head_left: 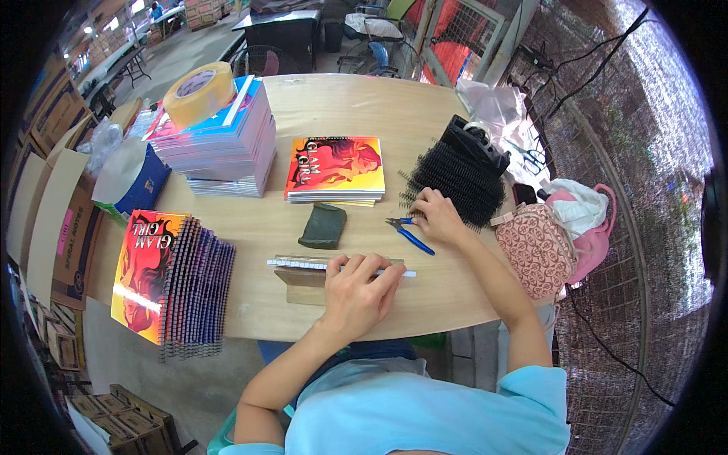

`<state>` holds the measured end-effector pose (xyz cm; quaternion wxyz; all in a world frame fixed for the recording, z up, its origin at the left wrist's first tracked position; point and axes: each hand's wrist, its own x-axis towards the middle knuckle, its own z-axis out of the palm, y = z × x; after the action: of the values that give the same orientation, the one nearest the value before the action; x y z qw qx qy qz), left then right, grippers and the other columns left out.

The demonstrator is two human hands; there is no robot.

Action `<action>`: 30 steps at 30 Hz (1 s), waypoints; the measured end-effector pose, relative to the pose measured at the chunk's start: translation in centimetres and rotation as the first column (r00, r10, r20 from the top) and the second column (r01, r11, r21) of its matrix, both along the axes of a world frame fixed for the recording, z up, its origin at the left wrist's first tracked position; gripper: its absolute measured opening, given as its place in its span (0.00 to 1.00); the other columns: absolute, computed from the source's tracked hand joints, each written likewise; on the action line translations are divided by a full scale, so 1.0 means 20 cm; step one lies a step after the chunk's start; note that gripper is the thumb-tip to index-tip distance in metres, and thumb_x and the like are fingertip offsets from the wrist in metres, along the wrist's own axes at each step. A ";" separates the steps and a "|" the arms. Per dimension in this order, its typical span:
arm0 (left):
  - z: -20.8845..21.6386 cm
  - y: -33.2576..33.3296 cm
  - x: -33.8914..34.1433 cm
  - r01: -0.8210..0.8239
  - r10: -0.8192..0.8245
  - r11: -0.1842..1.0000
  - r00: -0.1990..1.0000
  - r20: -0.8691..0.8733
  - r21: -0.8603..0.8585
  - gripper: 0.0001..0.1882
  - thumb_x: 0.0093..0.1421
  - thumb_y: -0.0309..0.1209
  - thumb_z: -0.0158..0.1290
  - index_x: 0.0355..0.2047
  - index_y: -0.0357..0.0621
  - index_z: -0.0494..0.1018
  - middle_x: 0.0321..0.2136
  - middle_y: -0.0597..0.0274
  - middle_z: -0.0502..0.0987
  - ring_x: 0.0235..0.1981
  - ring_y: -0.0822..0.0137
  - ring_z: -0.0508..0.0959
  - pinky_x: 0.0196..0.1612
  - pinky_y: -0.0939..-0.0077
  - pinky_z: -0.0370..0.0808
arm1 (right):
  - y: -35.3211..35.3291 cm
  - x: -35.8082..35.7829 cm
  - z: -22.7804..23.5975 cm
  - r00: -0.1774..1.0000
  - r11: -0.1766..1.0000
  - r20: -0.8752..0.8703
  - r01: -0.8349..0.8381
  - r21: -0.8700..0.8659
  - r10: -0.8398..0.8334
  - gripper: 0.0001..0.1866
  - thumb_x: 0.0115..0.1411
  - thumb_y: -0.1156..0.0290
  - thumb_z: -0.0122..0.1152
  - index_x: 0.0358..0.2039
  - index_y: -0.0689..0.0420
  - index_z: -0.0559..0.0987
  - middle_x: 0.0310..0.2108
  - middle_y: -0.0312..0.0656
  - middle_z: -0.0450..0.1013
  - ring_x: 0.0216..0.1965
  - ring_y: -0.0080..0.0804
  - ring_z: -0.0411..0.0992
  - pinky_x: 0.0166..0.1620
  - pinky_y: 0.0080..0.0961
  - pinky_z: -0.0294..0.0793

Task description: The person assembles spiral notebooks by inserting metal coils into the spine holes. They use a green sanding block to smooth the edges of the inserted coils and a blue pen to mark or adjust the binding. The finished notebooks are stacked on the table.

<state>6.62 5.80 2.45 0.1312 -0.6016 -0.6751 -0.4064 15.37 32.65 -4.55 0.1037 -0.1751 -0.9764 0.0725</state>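
My left hand (358, 297) is closed over a thin pad of punched sheets (303, 264), whose white edge with a row of dark marks faces up. The pad stands against a brown board rest (305, 293) at the table's near edge. My right hand (440, 218) reaches to the left edge of a pile of black spiral binding coils (459, 178), its fingers bent onto the coil ends. Fingertips partly hidden, it seems to pinch one coil. Just below that hand lie blue-handled cutting pliers (412, 236). A dark green block (323, 226) rests left of them.
Yellow-red notebooks (335, 168) lie mid-table. Spiral-bound notebooks (174, 280) stack at left. Behind them rises a tall paper stack (227, 148) topped by a tape roll (199, 95). At right are a tape dispenser (478, 140), scissors (534, 160) and a patterned pouch (536, 250).
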 end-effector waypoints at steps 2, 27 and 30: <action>0.01 0.01 0.00 0.007 -0.007 1.000 1.000 0.008 0.003 0.07 0.51 0.31 0.61 0.32 0.55 0.79 0.26 0.71 0.74 0.28 0.68 0.74 0.38 0.66 0.61 | 0.02 -0.01 -0.01 0.998 0.998 -0.009 0.056 -0.041 -0.057 0.11 0.48 0.70 0.67 0.34 0.52 0.80 0.38 0.38 0.68 0.46 0.37 0.66 0.45 0.37 0.67; 0.02 0.06 -0.03 -0.014 0.013 1.000 0.999 0.049 0.022 0.08 0.49 0.29 0.60 0.31 0.50 0.77 0.26 0.68 0.73 0.29 0.66 0.74 0.40 0.65 0.65 | -0.53 0.24 0.50 0.935 0.819 -0.339 -0.275 -0.504 0.105 0.08 0.53 0.79 0.64 0.35 0.60 0.79 0.25 0.41 0.74 0.29 0.32 0.72 0.32 0.28 0.70; 0.00 0.06 -0.04 0.041 -0.042 0.999 0.997 0.069 0.021 0.09 0.50 0.28 0.60 0.34 0.49 0.76 0.27 0.66 0.73 0.31 0.63 0.75 0.41 0.67 0.66 | -0.51 0.24 0.46 0.917 0.878 -0.328 -0.340 -0.337 0.229 0.08 0.54 0.76 0.63 0.36 0.59 0.78 0.28 0.43 0.72 0.28 0.33 0.71 0.31 0.29 0.70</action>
<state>5.86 6.98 2.50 0.1049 -0.5998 -0.6626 -0.4361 20.08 22.36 4.74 0.1913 -0.0335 -0.9332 0.3023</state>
